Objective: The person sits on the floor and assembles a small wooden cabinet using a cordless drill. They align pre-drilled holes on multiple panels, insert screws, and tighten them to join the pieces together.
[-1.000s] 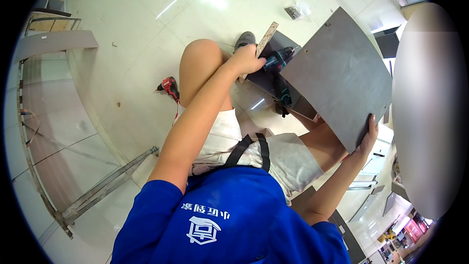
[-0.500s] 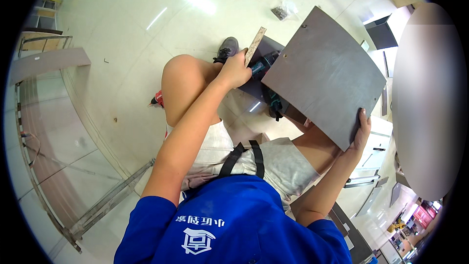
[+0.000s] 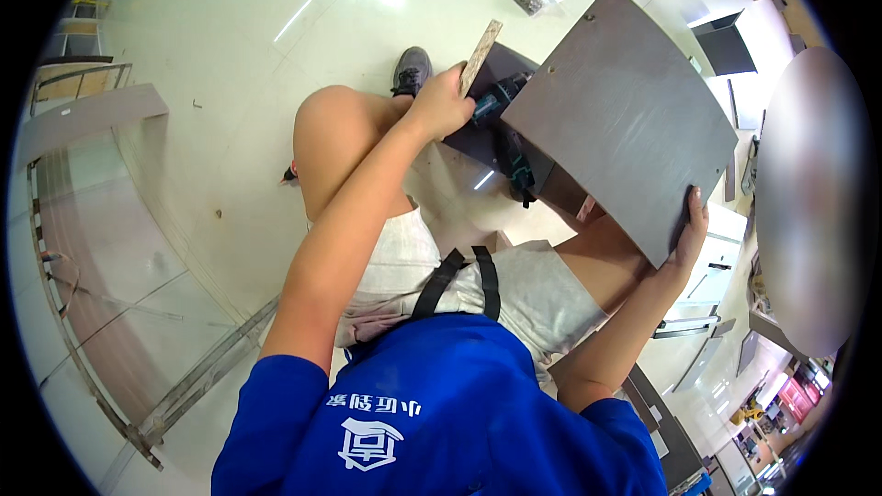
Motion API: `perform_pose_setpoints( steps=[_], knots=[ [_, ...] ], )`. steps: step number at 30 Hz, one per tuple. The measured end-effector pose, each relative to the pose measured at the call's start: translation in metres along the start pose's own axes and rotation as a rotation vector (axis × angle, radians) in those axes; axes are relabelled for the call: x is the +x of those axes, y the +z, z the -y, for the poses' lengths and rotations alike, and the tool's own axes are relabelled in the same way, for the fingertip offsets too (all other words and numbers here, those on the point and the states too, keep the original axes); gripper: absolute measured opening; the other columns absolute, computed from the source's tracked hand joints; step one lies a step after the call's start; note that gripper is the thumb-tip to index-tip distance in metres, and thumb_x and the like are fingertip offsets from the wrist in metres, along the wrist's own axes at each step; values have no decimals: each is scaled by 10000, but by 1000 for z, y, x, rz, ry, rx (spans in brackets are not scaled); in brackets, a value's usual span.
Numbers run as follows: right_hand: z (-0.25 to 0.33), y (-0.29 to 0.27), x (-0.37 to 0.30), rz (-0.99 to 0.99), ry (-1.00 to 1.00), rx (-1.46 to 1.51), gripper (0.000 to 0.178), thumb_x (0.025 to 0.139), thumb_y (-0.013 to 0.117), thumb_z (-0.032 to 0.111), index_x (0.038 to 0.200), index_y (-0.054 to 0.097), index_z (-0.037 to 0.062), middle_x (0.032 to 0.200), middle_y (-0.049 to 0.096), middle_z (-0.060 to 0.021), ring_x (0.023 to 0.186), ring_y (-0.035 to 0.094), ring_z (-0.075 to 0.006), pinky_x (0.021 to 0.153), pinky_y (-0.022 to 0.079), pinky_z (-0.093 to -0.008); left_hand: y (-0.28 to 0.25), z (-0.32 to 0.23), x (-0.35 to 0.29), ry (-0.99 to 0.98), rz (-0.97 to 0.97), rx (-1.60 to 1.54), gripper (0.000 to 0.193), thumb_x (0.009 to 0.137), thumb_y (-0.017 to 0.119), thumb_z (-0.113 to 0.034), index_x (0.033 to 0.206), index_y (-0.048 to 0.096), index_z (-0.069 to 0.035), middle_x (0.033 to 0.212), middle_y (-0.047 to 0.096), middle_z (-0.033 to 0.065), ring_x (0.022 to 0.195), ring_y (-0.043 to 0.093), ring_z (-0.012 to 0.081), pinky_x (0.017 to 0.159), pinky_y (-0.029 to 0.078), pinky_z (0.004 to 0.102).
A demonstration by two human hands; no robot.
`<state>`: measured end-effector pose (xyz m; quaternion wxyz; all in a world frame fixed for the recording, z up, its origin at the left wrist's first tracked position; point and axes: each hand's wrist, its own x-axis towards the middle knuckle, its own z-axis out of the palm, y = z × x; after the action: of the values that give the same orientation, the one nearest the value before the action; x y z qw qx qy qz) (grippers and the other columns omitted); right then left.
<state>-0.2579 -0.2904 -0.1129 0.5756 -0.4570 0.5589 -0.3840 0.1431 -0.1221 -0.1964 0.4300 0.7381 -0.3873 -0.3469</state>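
Observation:
My left hand (image 3: 443,107) is closed around a narrow board piece (image 3: 480,57) whose bare chipboard edge faces up. Against that hand's fingers lies the front of a dark teal cordless drill (image 3: 496,101), its handle and battery running back toward me. My right hand (image 3: 691,231) grips the near right edge of a large grey panel (image 3: 625,119), thumb along its face. The panel is tilted over my right leg, with small holes near its edges. Beneath the drill a dark grey board (image 3: 469,142) shows in part; the large panel hides the rest.
A plastic bag of small hardware (image 3: 533,0) lies on the floor beyond the panel. Part of a red tool (image 3: 291,172) shows beside my left knee. At left stand a metal frame (image 3: 152,422) and a grey board (image 3: 101,118). More cabinet parts (image 3: 726,46) lie at right.
The large panel and my right hand have shifted slightly up and right in view. The chipboard piece has risen a little with my left hand. My left foot appears farther up.

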Motion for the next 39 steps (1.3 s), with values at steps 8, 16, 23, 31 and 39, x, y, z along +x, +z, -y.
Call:
perform_pose_setpoints(
  steps=[8,16,23,31,39],
  knots=[
    [-1,1,2,17,5,15,424,952,670,295,1233,569,-7,1131,656,-122,985,638,-204,869,516,-319,0,2,17,17,-6,88,401,744,600,-143,1116,607,6,996,678,289,976,645,452,855,513,475],
    [1,4,5,60,-52,-54,457,950,676,301,1245,568,-31,1121,658,-137,951,655,-226,851,541,-346,1,-1,11,-45,1,186,380,760,601,-162,1116,614,-30,1012,692,248,959,661,429,840,527,469],
    [-3,12,12,92,-24,-46,462,959,665,284,1290,553,-18,1157,650,-130,998,642,-218,885,528,-339,-2,-7,6,-131,40,167,414,758,608,-162,1148,593,-24,1038,691,235,957,672,404,829,537,455],
    [-23,19,39,158,37,38,326,972,652,243,1147,625,-31,1023,676,-84,871,648,-167,802,517,-286,-1,1,20,1,117,280,519,779,727,-214,1223,553,-11,1029,693,246,995,666,401,857,533,435],
    [-23,40,30,171,41,-17,399,964,656,264,1214,590,-40,1070,667,-120,930,654,-193,839,525,-300,1,25,31,124,157,366,658,771,782,-255,1307,491,-10,1096,685,231,1038,659,388,866,532,405]
  ],
)
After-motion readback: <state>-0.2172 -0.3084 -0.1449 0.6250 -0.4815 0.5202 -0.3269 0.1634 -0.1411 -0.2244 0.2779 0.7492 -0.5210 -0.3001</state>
